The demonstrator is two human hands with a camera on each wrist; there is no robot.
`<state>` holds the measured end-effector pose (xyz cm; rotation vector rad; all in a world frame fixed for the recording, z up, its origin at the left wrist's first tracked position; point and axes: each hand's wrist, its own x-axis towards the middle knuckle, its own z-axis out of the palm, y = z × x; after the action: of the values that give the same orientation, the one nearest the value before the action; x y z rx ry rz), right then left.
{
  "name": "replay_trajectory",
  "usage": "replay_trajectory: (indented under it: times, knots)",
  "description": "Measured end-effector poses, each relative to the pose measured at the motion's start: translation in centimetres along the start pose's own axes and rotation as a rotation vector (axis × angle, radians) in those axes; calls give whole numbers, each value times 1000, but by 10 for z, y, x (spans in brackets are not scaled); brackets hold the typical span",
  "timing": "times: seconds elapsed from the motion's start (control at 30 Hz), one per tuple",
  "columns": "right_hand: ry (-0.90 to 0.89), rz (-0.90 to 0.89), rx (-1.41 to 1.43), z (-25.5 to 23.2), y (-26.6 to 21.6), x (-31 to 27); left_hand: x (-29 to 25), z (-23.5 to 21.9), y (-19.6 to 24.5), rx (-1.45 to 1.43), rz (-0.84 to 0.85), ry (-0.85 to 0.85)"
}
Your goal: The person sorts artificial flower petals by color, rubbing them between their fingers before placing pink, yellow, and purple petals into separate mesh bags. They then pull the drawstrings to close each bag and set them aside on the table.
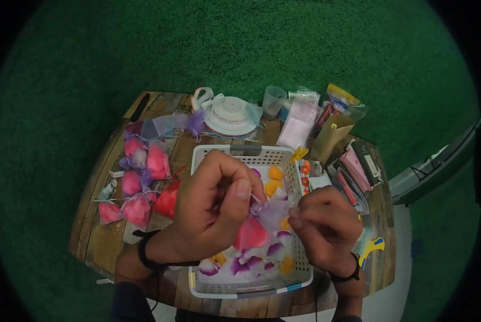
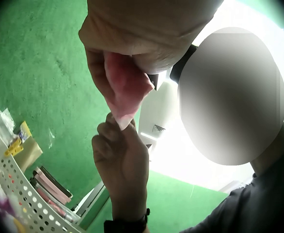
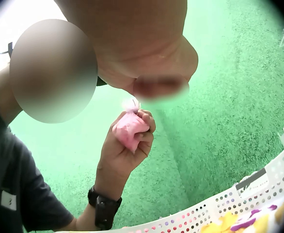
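Note:
A small sheer lavender drawstring pouch (image 1: 251, 234) with something pink inside hangs between the two hands, above the white basket (image 1: 213, 294). My left hand (image 1: 213, 206) pinches the pouch near its gathered neck between thumb and curled fingers. On the other side my right hand (image 1: 326, 228), thumb against bent index finger, pinches at the pouch's sheer top edge; its fingertips hide the exact spot. The right wrist view shows the pink-filled pouch (image 3: 131, 131) against the left palm, its neck drawn narrow. Purple-white petals (image 1: 248, 265) and yellow petals (image 1: 272, 187) lie in the basket.
Several filled pink pouches (image 1: 136, 209) lie on the wooden table (image 1: 98, 236) at the left. Ribbon rolls (image 1: 230, 115), a clear cup (image 1: 274, 102) and plastic packets (image 1: 299, 121) line the back. Boxes (image 1: 358, 163) and a yellow-handled tool (image 1: 374, 246) are at the right.

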<state>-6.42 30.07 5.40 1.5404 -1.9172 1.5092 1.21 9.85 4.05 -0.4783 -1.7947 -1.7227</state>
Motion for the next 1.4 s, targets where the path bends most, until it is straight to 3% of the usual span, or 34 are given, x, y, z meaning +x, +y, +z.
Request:
replay_trajectory:
  times: [0.07, 0.13, 0.23, 0.27, 0.37, 0.47, 0.57, 0.6, 0.67, 0.73, 0.8, 0.93, 1.0, 1.03, 1.1, 1.13, 1.2, 1.27, 1.4]
  knots:
    - [37, 175, 46, -4, -5, -4, 3, -5, 4, 25, -22, 32]
    - [92, 170, 95, -9, 2, -9, 9, -17, 12, 130, -18, 73]
    - [154, 234, 121, -21, 4, -21, 17, -44, 29, 282, -5, 303]
    - [194, 335, 188, -25, -3, -25, 20, -56, 32, 374, -7, 342]
    - [244, 285, 137, -38, -7, -33, 31, -94, 22, 587, -76, 349]
    - [311, 288, 116, -49, -12, -38, 37, -130, -18, 833, -251, 289]
    - [363, 222, 118, -59, -8, -46, 27, -160, -43, 1191, -441, 65]
    - [366, 220, 131, -61, -7, -46, 20, -169, -50, 1204, -443, 66]
    - [410, 229, 131, -65, -9, -47, 3, -179, -59, 1261, -566, -178]
    - [402, 226, 135, -69, -7, -46, -12, -183, -61, 1312, -519, -211]
    - [394, 214, 132, -71, -4, -45, -14, -172, -49, 1381, -695, -223]
    - [348, 228, 128, -76, -2, -47, -26, -160, -49, 1196, -585, -250]
    - [323, 238, 123, -79, -2, -47, -27, -147, -48, 1313, -444, -598]
    - [325, 248, 123, -80, -3, -47, -25, -138, -47, 1310, -447, -604]
    - [327, 266, 123, -81, -3, -46, -21, -119, -47, 1615, -674, -746]
    - [333, 260, 127, -82, -3, -46, -23, -129, -59, 1612, -674, -756]
    - [344, 263, 133, -84, -1, -46, -33, -163, -89, 1329, -599, -704]
    - [322, 190, 63, -86, 3, -46, -31, -162, -89, 1303, -634, -743]
    - [347, 264, 80, -88, 0, -47, -26, -154, -76, 1243, -640, -794]
